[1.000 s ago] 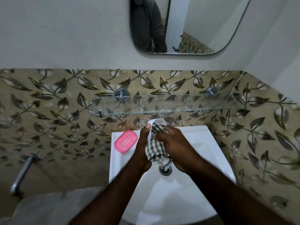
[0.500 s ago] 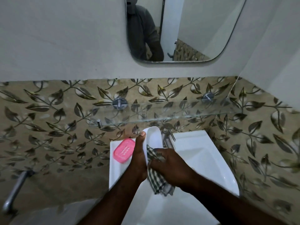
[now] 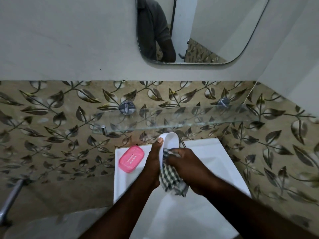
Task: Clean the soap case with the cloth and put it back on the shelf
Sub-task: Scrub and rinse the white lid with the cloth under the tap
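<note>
My left hand point(image 3: 153, 159) grips a white soap case point(image 3: 170, 140), held upright over the white sink point(image 3: 124, 183), thumb on its rim. My right hand point(image 3: 183, 166) presses a black-and-white checked cloth point(image 3: 172, 180) against the lower part of the case; the cloth's loose end hangs below both hands. A pink slotted soap case part point(image 3: 131, 159) lies flat on the sink's back left corner. The glass shelf point(image 3: 198, 118) runs along the tiled wall just above the hands, with nothing on it.
A tap point(image 3: 182, 143) pokes out behind the white case. A mirror point(image 3: 195, 31) hangs above on the plain wall. A metal pipe point(image 3: 10, 200) sticks out at lower left. The side wall stands close on the right.
The cloth and my right hand slid from the top of the case down to its lower part, baring the white upper end. The view tilted upward a little.
</note>
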